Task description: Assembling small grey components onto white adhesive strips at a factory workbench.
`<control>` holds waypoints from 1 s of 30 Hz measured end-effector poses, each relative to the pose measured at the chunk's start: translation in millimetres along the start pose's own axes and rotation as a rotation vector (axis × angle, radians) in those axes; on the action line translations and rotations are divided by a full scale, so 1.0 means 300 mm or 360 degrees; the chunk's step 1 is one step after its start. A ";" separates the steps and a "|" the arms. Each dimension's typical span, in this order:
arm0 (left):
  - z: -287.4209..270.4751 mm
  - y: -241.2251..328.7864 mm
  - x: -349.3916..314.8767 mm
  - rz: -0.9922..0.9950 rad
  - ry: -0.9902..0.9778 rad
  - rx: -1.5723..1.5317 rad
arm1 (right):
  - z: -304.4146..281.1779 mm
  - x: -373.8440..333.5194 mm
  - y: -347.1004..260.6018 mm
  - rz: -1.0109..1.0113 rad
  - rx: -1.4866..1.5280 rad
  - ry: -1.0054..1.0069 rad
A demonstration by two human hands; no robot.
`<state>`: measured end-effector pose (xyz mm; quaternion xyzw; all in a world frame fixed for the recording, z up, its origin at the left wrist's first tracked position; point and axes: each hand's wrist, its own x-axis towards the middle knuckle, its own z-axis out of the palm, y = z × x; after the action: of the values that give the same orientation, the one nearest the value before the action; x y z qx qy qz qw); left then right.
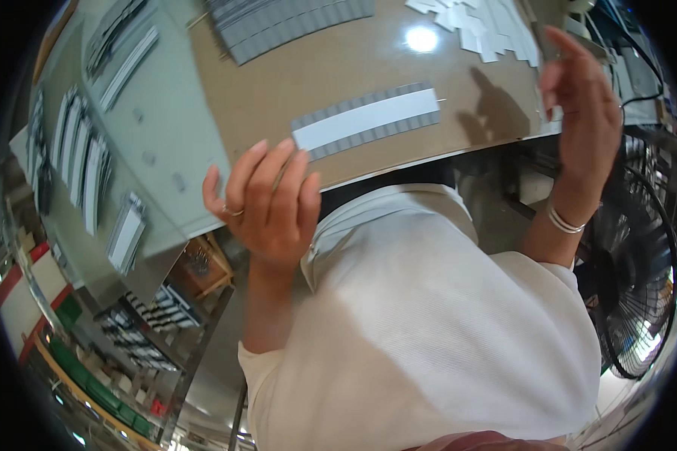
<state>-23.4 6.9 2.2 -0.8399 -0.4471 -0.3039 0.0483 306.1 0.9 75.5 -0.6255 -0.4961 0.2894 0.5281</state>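
A long grey ribbed strip (429, 119) lies slightly tilted on the brown board, with a smooth white strip (365, 119) along its middle. A thin pin-like bit sticks out at its right end. My left hand (267, 203) hovers at the board's near edge, fingers spread and holding nothing, its fingertips close to the strip's left end; I cannot tell whether they touch it. Raised over the board's right edge is my right hand (583, 101), fingers loosely stretched and apart, nothing visible in them. Its shadow falls on the board.
Grey ribbed pieces (293, 26) lie in a stack at the back, with loose white strips (478, 26) at the back right. Several finished-looking strips (83, 154) are spread over the pale left surface. A black fan (632, 278) stands at my right, near cables.
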 end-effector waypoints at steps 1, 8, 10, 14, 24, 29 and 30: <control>0.003 0.002 -0.001 -0.0004 0.0013 0.0019 | -0.084 0.019 0.009 -0.0145 -0.0101 0.0187; 0.009 -0.026 -0.017 0.0032 0.0002 -0.0002 | -0.523 0.217 0.173 -0.0447 -0.0881 0.0434; -0.007 -0.013 -0.019 -0.0003 -0.0027 0.0006 | -0.482 0.311 0.203 -0.0030 -0.0824 0.0361; -0.018 -0.009 -0.022 -0.0090 -0.0089 -0.0014 | -0.379 0.356 0.123 0.0140 -0.0584 -0.0097; -0.027 -0.019 -0.039 -0.0063 -0.0024 -0.0041 | -0.362 0.024 0.090 -0.0201 0.0481 0.0217; -0.006 -0.022 -0.006 -0.0075 -0.0100 -0.0075 | -0.362 -0.027 0.220 0.0175 0.0481 0.0375; -0.004 -0.016 -0.002 -0.0098 -0.0118 -0.0061 | -0.388 0.004 0.272 0.0156 0.0548 0.0338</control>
<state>-28.1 8.9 1.7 -0.8371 -0.4684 -0.2824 0.0061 435.4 -37.5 30.2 -0.5764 -0.3496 0.3277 0.6619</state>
